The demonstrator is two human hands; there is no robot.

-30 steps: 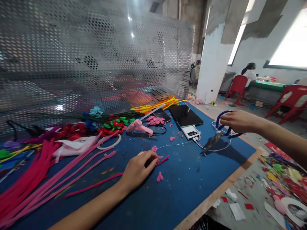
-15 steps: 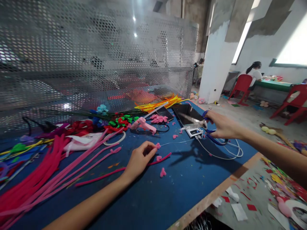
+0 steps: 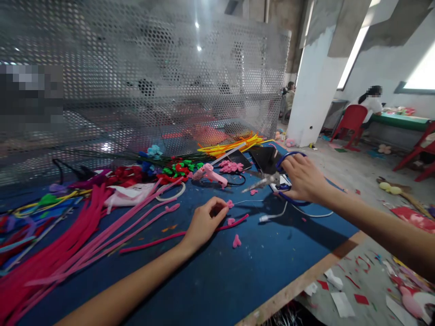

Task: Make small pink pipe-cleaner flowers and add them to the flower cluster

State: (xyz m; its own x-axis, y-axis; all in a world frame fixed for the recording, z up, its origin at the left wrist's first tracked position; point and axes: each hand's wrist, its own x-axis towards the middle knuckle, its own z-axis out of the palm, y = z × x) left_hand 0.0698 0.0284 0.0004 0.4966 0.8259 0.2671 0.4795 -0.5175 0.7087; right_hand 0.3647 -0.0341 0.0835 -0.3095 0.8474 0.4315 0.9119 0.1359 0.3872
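Between the thumb and fingertips of my left hand (image 3: 205, 222) is a small pink fuzzy piece (image 3: 230, 204). A thin pale strand (image 3: 247, 201) runs from it to the right. My right hand (image 3: 303, 177) is wrapped round the blue handles of a pair of scissors (image 3: 263, 182). Their blades are spread apart, pointing left above the table and clear of the strand. Just below the left fingertips lie a dark pink pipe cleaner (image 3: 152, 242) and a small pink heart-shaped piece (image 3: 237, 241). Under the scissors, a white device (image 3: 274, 187) is partly hidden.
A pink glue gun (image 3: 215, 175) lies beyond my left hand, near a pile of pink pieces (image 3: 231, 166). Long pink pipe cleaners (image 3: 68, 240) cover the table's left side. A white cable plug (image 3: 264, 219) rests below the scissors. A perforated metal screen (image 3: 170, 90) stands behind.
My right hand has turned and lowered the scissors, whose blades now show spread. The white cable's plug, earlier at the device, now lies apart from it. My left hand keeps its pinch.
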